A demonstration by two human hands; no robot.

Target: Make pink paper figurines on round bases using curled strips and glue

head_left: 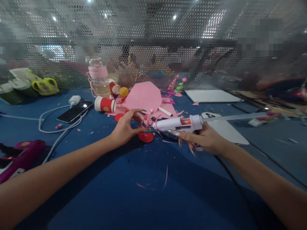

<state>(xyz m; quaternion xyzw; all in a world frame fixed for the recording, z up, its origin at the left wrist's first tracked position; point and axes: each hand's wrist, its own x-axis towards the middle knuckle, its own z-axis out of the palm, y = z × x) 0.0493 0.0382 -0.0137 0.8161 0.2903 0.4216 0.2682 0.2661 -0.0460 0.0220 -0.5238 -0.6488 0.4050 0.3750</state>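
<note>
My right hand (pixel 203 137) grips a white hot glue gun (pixel 177 124) with an orange window, its nozzle pointing left. A long clear glue stick (pixel 235 117) sticks out of its back. Close to the nozzle, my left hand (pixel 124 126) curls thumb and fingers around a small curled pink paper piece (pixel 146 118). A teal strip (pixel 150 131) shows by the thumb; whether it is held too I cannot tell. Just beneath lies a red disc (pixel 145 137) on the blue table (pixel 115 198). Behind the hands are a large pink paper sheet (pixel 144 95) and a white marker (pixel 165 111).
Red paper cups (pixel 105 104) and a pink-lidded bottle (pixel 98 78) stand behind left. A phone (pixel 75 111) with a white cable lies left, near a purple device (pixel 22 156). To the right are a white phone (pixel 225 129) and white board (pixel 212 95). A perforated metal screen (pixel 148 41) rises behind.
</note>
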